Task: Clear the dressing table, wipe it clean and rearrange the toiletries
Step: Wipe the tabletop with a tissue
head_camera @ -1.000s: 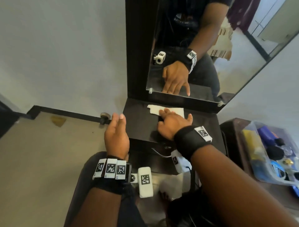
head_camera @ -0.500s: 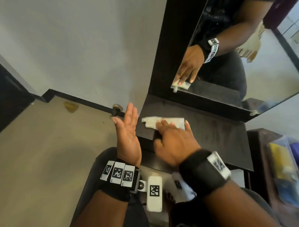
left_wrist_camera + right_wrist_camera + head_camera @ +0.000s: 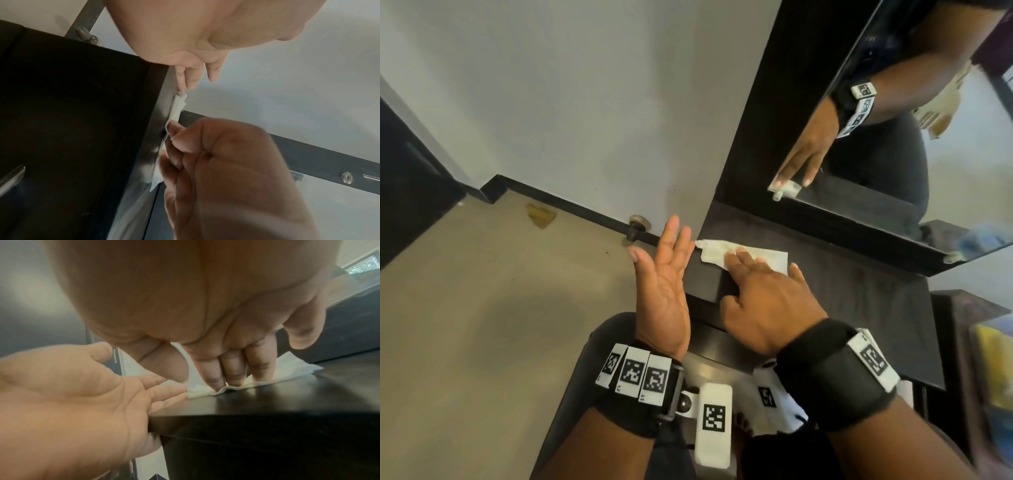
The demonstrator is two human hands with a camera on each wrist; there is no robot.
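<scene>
A white tissue (image 3: 726,251) lies at the left edge of the dark dressing table top (image 3: 852,301), one corner poking past the edge. My right hand (image 3: 743,277) presses it flat with straight fingers (image 3: 234,374) held together. My left hand (image 3: 657,246) is open, palm facing the table, against the table's left side just below the tissue (image 3: 287,368). In the left wrist view the tissue (image 3: 177,107) sits between my left fingertips (image 3: 191,81) and the right hand (image 3: 185,146). No toiletries stand on the table top.
A mirror (image 3: 893,137) in a dark frame rises behind the table. At the right edge a side table carries a clear container of toiletries (image 3: 993,370). A door stopper (image 3: 638,224) and a yellow scrap (image 3: 541,214) are on the floor to the left.
My right hand has slid the tissue leftward to the table's left edge. The left hand has opened and moved up beside that edge. The head view has swung left.
</scene>
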